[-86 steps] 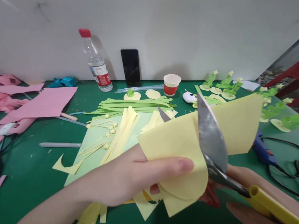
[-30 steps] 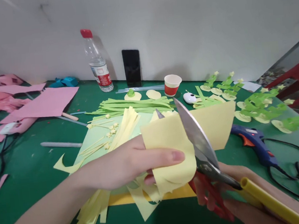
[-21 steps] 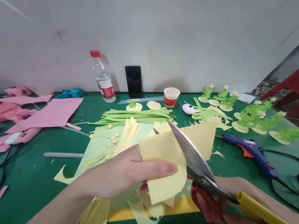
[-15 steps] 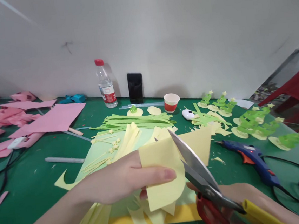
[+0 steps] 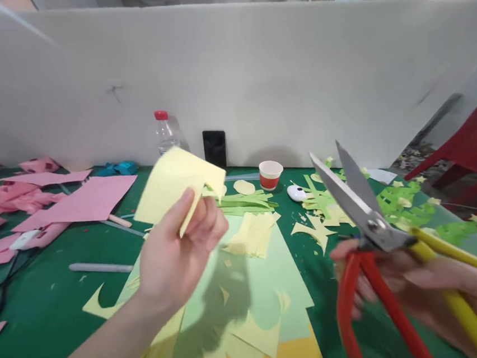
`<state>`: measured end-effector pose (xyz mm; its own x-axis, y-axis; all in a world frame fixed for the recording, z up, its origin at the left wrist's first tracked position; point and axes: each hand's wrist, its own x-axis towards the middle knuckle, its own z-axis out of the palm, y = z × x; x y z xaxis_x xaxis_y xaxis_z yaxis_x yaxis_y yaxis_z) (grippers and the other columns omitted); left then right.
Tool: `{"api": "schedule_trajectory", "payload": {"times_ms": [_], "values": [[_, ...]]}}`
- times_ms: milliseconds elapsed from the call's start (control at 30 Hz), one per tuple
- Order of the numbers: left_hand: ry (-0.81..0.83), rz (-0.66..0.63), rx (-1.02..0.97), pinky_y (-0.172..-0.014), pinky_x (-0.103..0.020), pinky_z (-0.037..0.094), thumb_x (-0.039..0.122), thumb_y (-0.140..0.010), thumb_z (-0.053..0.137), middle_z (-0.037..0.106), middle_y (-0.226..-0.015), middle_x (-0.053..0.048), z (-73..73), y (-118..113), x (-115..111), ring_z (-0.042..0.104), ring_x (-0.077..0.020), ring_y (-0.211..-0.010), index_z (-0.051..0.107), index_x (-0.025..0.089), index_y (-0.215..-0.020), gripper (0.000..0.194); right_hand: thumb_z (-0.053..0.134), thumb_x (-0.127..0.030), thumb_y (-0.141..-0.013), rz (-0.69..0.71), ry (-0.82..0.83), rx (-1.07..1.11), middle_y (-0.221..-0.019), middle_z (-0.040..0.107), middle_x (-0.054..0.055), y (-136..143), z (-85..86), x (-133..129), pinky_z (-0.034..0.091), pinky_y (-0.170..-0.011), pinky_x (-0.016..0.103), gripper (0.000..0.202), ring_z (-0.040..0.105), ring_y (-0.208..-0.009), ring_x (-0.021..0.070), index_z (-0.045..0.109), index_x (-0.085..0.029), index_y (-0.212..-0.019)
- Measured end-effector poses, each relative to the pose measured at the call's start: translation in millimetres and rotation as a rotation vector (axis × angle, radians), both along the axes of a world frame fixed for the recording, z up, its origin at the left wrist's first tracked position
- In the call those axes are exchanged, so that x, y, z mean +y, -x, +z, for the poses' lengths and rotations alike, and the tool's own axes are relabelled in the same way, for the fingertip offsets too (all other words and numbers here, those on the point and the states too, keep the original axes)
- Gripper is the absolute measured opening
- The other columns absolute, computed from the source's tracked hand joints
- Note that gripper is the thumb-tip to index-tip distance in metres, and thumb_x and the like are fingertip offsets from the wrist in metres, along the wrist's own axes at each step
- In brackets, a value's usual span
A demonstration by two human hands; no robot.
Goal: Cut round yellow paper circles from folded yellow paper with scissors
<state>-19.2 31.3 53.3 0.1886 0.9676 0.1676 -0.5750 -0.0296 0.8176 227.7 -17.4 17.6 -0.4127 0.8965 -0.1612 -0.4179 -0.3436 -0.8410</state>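
Observation:
My left hand [image 5: 181,241] is raised left of centre. Its thumb and fingers pinch a pale yellow sheet of paper [image 5: 167,186], which is bent over and has a curved cut edge. My right hand [image 5: 435,289], at the lower right, grips large scissors [image 5: 373,225] with one red and one yellow loop handle. Their metal blades stand apart, point up and away, and do not touch the paper. Below the hands, yellow paper scraps [image 5: 259,334] with curved cut-outs lie on light green sheets [image 5: 291,286].
Green strips [image 5: 245,203], a paper cup [image 5: 271,175], a phone [image 5: 215,148] and a bottle [image 5: 164,132] stand or lie near the white partition [image 5: 297,83]. Pink paper [image 5: 92,198] is at left. Green curled pieces [image 5: 405,202] with stars lie at right, near a red chair [image 5: 466,140].
The scissors have come away from the paper and moved right, blades apart. My left hand has lifted and turned the paper up and to the left. The view has tilted upward.

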Motion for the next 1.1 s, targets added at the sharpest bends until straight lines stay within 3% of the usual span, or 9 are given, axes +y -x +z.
{"api": "schedule_trajectory", "payload": {"times_ms": [33,100,233,400,633,767,900,1000,1100], "values": [[0.025,-0.088,-0.08,-0.049,-0.015,0.035,0.02,-0.09,0.032,0.025,-0.048,0.005,-2.1,-5,-4,0.028,-0.0069,-0.044,0.033,0.016,-0.047,0.043,0.051,-0.016,-0.072,0.033,0.013,0.173,-0.105,0.066,0.007,12,4.6,7,0.051,-0.086,0.032,0.033,0.062,-0.093,0.0226,0.065,-0.017,-0.102],[0.056,-0.298,-0.149,-0.054,-0.016,0.037,0.022,-0.092,0.028,0.028,-0.049,0.005,-8.0,-15,-13,0.03,-0.007,-0.045,0.034,0.016,-0.048,0.044,0.045,-0.016,-0.064,0.068,0.004,0.268,-0.101,0.067,0.005,35,6.6,16,0.046,-0.092,0.024,0.038,0.06,-0.098,0.0188,0.068,-0.016,-0.094],[0.114,-0.54,-0.149,-0.069,-0.02,0.039,0.03,-0.091,0.029,0.04,-0.05,0.002,-22.2,-26,-22,0.038,-0.0093,-0.052,0.038,0.017,-0.05,0.044,0.04,-0.021,-0.058,0.219,0.147,0.35,-0.091,0.067,0.008,61,-3.4,13,0.043,-0.095,0.032,0.042,0.062,-0.092,0.0225,0.069,-0.013,-0.087],[0.135,-0.61,-0.098,-0.075,-0.026,0.038,0.031,-0.089,0.033,0.045,-0.052,-0.001,-28.3,-28,-19,0.043,-0.013,-0.058,0.05,0.015,-0.055,0.041,0.04,-0.022,-0.058,0.224,0.12,0.298,-0.091,0.067,0.008,58,-3.9,10,0.039,-0.096,0.028,0.044,0.06,-0.094,0.0199,0.068,-0.012,-0.091],[0.104,-0.713,-0.093,-0.063,-0.025,0.039,0.032,-0.082,0.044,0.042,-0.052,0.0,-24.9,-30,-17,0.048,-0.0133,-0.056,0.05,0.012,-0.055,0.034,0.035,-0.019,-0.065,0.311,0.047,0.233,-0.079,0.07,0.007,54,-3.0,14,0.043,-0.088,0.027,0.041,0.064,-0.075,0.0164,0.068,-0.012,-0.088],[0.083,-0.773,0.055,-0.06,-0.026,0.038,0.033,-0.081,0.044,0.044,-0.052,0.0,-21.8,-28,-17,0.046,-0.0127,-0.05,0.053,0.013,-0.059,0.031,0.037,-0.019,-0.064,0.312,0.051,0.162,-0.081,0.072,0.007,49,-2.9,13,0.048,-0.079,0.033,0.038,0.067,-0.074,0.0201,0.069,-0.011,-0.083],[0.085,-0.725,0.272,-0.058,-0.027,0.039,0.036,-0.081,0.045,0.05,-0.057,-0.002,-16.9,-18,-15,0.05,-0.0153,-0.056,0.058,0.012,-0.063,0.033,0.044,-0.016,-0.062,0.155,0.087,0.242,-0.072,0.07,-0.001,40,2.4,16,0.049,-0.083,0.036,0.022,0.066,-0.071,0.0188,0.064,-0.023,-0.069],[0.096,-0.616,0.482,-0.059,-0.024,0.039,0.031,-0.083,0.047,0.056,-0.063,-0.001,-12.3,-9,-9,0.05,-0.0134,-0.06,0.059,0.014,-0.064,0.028,0.051,-0.017,-0.066,0.055,0.06,0.15,-0.069,0.07,-0.002,27,10.9,18,0.053,-0.078,0.032,0.017,0.066,-0.067,0.0178,0.064,-0.026,-0.06],[0.103,-0.658,0.594,-0.074,-0.024,0.04,0.026,-0.081,0.052,0.061,-0.076,0.001,-8.4,-2,-1,0.053,-0.0146,-0.076,0.061,0.018,-0.075,0.014,0.052,-0.022,-0.073,-0.102,0.014,-0.066,-0.089,0.071,0.002,8,21.9,15,0.054,-0.075,0.027,0.019,0.066,-0.081,0.0197,0.07,-0.026,-0.079]]}}
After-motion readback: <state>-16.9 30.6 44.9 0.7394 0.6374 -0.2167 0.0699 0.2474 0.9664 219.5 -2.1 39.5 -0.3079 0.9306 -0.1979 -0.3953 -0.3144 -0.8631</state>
